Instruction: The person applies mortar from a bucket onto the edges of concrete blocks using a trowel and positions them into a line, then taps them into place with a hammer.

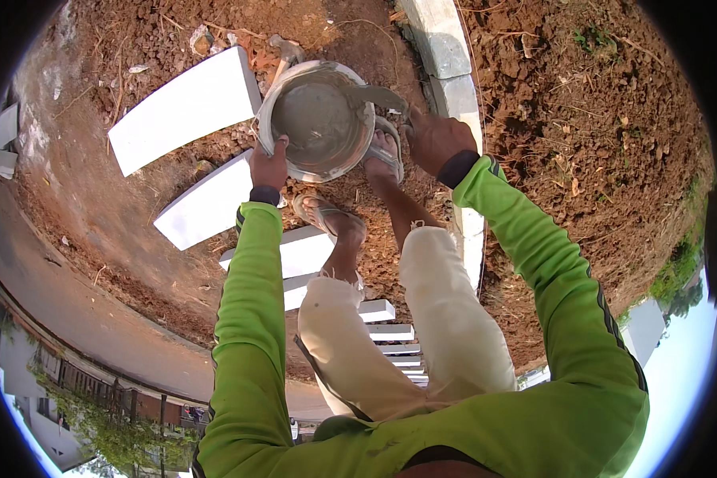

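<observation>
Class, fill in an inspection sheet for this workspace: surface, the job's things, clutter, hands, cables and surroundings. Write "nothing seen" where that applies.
Surface: uneven, crumbly reddish-brown soil.
Job's things: round, pale basin holding wet grey mortar-like mix; flat grey trowel, its blade reaching over the basin's rim.
Clutter: flat-sided white blocks on the ground left of the basin; hammer-like tool with a pale handle at the basin's upper-left edge.
Hands: left hand grips the basin's rim; right hand holds the trowel.
Cables: nothing seen.
Surroundings: row of pale grey kerb-like blocks right of the basin; grey paved road at far left.
</observation>
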The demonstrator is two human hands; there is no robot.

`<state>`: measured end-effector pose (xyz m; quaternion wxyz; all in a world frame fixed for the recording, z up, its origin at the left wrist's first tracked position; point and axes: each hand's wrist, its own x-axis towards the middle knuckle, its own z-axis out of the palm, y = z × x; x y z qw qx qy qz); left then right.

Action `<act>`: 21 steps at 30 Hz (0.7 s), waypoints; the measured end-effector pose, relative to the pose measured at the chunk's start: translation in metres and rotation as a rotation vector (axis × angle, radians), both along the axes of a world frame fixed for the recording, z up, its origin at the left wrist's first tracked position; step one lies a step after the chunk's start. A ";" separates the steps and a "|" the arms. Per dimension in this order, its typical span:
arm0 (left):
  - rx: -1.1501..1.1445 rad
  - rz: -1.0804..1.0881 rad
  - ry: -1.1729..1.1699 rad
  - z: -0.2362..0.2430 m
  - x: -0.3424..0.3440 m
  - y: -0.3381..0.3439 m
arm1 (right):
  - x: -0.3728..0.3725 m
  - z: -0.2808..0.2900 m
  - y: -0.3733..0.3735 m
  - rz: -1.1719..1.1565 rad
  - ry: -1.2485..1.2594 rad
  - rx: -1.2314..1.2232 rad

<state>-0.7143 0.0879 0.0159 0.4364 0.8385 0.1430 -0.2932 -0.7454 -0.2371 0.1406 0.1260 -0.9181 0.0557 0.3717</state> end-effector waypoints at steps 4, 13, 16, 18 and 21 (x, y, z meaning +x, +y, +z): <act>-0.166 0.229 -0.106 -0.023 -0.019 -0.022 | 0.016 -0.026 -0.020 0.217 0.051 -0.099; -0.190 0.212 -0.256 -0.040 -0.020 -0.031 | -0.014 -0.032 0.002 0.209 0.238 0.015; -0.095 0.189 -0.203 -0.025 -0.032 -0.029 | -0.021 -0.015 0.015 0.174 0.183 -0.019; -0.088 0.172 -0.215 -0.022 -0.032 -0.028 | -0.013 -0.011 0.017 0.170 0.105 -0.084; -0.054 0.086 -0.318 -0.023 -0.029 -0.029 | 0.007 -0.026 0.018 0.260 -0.037 -0.207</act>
